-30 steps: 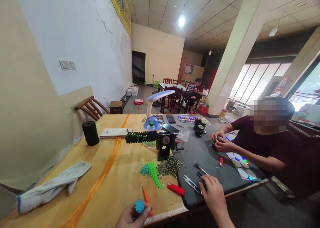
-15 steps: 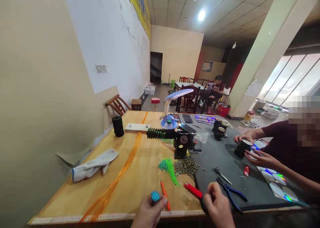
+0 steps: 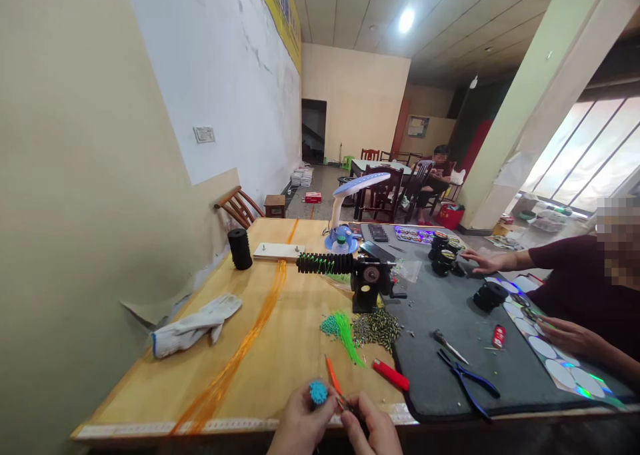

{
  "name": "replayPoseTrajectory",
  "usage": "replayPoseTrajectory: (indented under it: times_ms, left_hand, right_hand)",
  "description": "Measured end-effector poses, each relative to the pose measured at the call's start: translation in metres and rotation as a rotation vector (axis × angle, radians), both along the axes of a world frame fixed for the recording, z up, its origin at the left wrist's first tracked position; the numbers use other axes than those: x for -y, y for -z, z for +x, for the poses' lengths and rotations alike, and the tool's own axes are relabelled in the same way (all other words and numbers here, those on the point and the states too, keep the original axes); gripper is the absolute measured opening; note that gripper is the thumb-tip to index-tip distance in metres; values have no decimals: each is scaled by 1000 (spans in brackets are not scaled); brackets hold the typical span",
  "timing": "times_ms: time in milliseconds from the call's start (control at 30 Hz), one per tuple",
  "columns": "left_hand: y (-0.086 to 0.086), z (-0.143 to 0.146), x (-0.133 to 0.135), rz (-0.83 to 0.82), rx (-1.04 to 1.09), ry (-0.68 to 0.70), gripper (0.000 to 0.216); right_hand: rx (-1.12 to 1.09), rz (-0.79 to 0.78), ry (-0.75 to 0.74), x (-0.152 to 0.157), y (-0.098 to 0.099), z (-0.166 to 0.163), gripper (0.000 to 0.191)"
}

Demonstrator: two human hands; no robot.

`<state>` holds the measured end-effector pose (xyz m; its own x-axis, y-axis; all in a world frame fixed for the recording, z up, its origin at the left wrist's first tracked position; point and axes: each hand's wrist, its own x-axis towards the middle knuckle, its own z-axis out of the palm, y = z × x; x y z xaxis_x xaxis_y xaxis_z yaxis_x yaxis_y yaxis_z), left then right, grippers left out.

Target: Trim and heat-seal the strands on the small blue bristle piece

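Observation:
My left hand [image 3: 303, 420] is closed around a turquoise piece with a round, knobbly top [image 3: 318, 392]; its lower part is hidden in my fingers. My right hand [image 3: 369, 428] is right beside it, thumb and fingers pinched together close to the left fingertips. What the right fingers hold, if anything, is too small to make out. An orange pen-like tool [image 3: 333, 374] lies just beyond, its near end overlapped by my fingertips. To the right of it is a red-handled tool [image 3: 391, 374]. Bright green strands [image 3: 349, 338] lie ahead, between turquoise beads [image 3: 330, 324] and a dark bead pile [image 3: 380, 328].
A hand-cranked winder [image 3: 370, 285] carries a black ribbed spool [image 3: 325, 263]. Blue pliers [image 3: 467, 382] lie on the grey mat [image 3: 430, 402]. Orange strands [image 3: 255, 328] and a white glove [image 3: 197, 328] are left. A co-worker's hands [image 3: 565, 335] are at the right, by black spools [image 3: 490, 296].
My right hand has moved left from beside the red-handled tool to meet my left hand. The co-worker has put down a black spool and reaches toward the other spools.

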<state>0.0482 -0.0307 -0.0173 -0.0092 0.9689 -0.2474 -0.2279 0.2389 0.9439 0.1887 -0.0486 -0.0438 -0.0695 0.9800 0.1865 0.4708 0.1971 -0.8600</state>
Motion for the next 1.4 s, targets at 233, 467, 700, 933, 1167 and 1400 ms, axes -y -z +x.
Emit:
replayPoseTrajectory:
  times_ms: [233,467,700,933,1167,1400]
  left_hand:
    - [6,0,-3,-6,26,37,44]
    - [1,2,0,-7,22,45,56]
    - [-2,2,5,79,-48,4,52]
    - [-6,0,5,159,-127,-18,51]
    - [-14,-12,4,231,-239,-50,46]
    - [-17,-25,-4,257,-297,-3,40]
  right_hand:
    - [-120,-107,-171,-5,2,4,45]
    - [-651,-342,-121,-3,-1,-5,53]
    - [-790,-428,-68,-1,0,-9,57]
    - [-338,-187,126,-2,0,23,53]
    - [662,22,508,-34,-6,130,34]
    - [899,310,477,-44,-2,123,23]
